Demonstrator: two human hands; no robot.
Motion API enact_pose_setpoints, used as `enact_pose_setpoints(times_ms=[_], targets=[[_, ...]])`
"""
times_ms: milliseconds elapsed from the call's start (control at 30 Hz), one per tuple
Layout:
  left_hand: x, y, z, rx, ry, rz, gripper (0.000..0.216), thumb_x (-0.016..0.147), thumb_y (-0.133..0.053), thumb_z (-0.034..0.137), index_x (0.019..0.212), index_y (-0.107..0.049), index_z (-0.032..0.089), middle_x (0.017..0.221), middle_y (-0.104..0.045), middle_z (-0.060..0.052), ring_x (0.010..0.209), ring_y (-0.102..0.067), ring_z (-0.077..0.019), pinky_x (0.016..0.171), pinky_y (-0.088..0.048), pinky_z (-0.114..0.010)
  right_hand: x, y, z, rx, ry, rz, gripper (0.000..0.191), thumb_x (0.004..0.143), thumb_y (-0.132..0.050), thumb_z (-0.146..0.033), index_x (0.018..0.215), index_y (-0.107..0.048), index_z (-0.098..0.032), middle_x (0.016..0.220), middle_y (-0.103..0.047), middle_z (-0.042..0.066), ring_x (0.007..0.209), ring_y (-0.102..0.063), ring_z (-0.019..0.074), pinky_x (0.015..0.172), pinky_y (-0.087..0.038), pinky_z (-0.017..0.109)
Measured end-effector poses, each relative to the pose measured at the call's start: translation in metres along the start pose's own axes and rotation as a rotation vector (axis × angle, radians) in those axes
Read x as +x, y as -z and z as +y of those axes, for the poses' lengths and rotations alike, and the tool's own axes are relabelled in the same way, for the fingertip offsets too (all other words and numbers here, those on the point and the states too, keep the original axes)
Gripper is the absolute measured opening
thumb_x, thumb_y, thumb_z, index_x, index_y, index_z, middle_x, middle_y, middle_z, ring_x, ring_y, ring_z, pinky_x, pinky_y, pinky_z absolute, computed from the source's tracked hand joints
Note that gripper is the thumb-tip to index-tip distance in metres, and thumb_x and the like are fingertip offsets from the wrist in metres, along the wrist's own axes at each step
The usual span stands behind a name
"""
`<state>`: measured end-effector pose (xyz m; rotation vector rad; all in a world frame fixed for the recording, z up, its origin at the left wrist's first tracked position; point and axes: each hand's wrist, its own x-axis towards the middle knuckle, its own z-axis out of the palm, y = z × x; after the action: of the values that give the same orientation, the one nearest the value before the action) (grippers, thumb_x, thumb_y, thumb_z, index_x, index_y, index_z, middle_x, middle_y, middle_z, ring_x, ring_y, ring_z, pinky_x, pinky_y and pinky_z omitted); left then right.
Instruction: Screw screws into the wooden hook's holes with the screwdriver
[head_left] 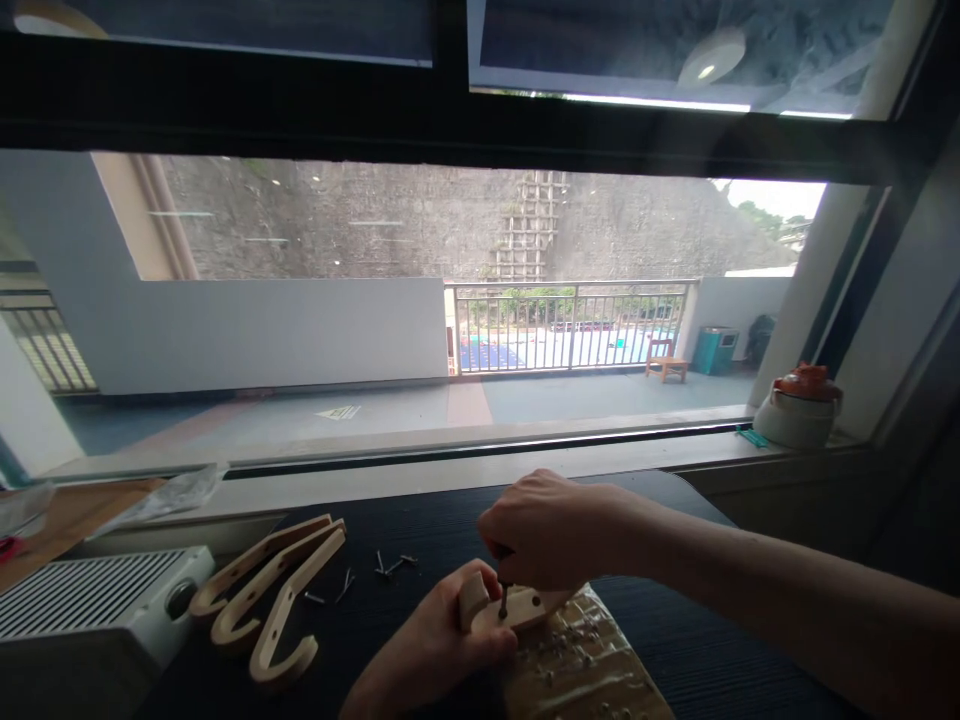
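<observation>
My left hand (431, 650) is closed round a pale wooden hook (517, 608) and holds it down on a bag of screws (581, 670) on the dark table (705, 650). My right hand (551, 530) is pinched above it on a small dark screw (504, 598) that stands in a hole of the hook. To the left lie three more wooden hooks (270, 595) side by side. Loose screws (394, 567) are scattered between those hooks and my hands.
A white appliance with a slatted top (82, 620) sits at the lower left. A crumpled clear bag (169, 495) lies on the sill. A white pot with an orange lid (799, 405) stands at the right end of the window ledge. The window looks onto a balcony.
</observation>
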<state>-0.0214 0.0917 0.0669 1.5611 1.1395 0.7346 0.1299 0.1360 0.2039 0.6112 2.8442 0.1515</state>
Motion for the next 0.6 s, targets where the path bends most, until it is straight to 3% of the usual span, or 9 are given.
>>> enact_pose_setpoints(times_ms=[233,333,433,600], targets=[[0.000,0.000,0.001,-0.002,-0.012,-0.017,0.031,0.069,-0.061,0.028,0.095,-0.051,0.017,0.081,-0.051,0.002,0.073,-0.043,-0.0128,0.068,-0.035,-0.022,-0.001,-0.005,0.000,0.032,-0.068,0.027,0.024,0.078,-0.047,-0.031,0.079,-0.066,-0.016,0.069,-0.066,0.004,0.058,-0.057,0.0146,0.048,-0.029,0.024],[0.000,0.000,0.001,0.021,-0.025,0.006,0.029,0.068,-0.062,0.027,0.093,-0.051,0.017,0.082,-0.051,0.002,0.073,-0.043,-0.0126,0.067,-0.035,-0.022,-0.007,0.004,-0.002,0.037,-0.025,0.013,0.025,0.075,-0.051,-0.032,0.088,-0.066,-0.017,0.074,-0.067,0.005,0.060,-0.058,0.0156,0.048,-0.030,0.024],[0.000,-0.001,0.003,-0.003,-0.027,0.003,0.029,0.068,-0.062,0.026,0.093,-0.051,0.017,0.084,-0.052,0.002,0.074,-0.044,-0.0129,0.067,-0.035,-0.022,-0.009,0.009,-0.003,0.019,0.034,0.016,0.019,0.074,-0.052,-0.024,0.084,-0.067,-0.018,0.073,-0.067,0.004,0.061,-0.058,0.0150,0.048,-0.030,0.024],[0.001,0.000,0.005,-0.059,-0.045,-0.021,0.030,0.069,-0.062,0.022,0.097,-0.052,0.015,0.086,-0.054,0.001,0.075,-0.045,-0.0130,0.068,-0.037,-0.022,0.000,-0.004,0.000,0.023,0.071,0.068,0.021,0.078,-0.049,-0.024,0.081,-0.067,-0.016,0.073,-0.067,0.006,0.066,-0.060,0.0159,0.051,-0.032,0.024]])
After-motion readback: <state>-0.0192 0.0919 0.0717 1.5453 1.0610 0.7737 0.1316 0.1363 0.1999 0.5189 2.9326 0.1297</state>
